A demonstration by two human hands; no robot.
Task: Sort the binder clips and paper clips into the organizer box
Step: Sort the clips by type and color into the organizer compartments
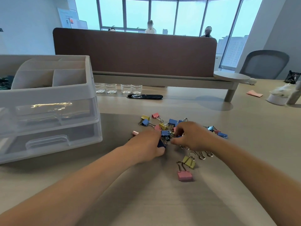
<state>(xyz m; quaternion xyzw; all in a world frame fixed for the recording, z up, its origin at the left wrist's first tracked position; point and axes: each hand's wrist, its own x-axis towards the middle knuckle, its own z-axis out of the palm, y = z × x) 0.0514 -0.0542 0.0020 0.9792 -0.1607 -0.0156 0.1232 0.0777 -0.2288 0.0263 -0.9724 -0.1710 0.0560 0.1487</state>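
While you gather, left hand (145,145) gripping a dark-blue binder clip (161,144), right hand (193,136) curled into the colourful clip pile (172,122) (hold unclear), next comes carrying to the white plastic organizer box (48,92).

I can't read a single word or number from where I sit. Above the left end of the brown desk divider (135,53), a white sheet (66,16) hangs on the wall with lines of print on it, all too small and blurred to make out. Overlapping that sheet's lower right corner, still above the divider's left end, a smaller notice (71,21) carries a red mark whose characters I can't tell either.
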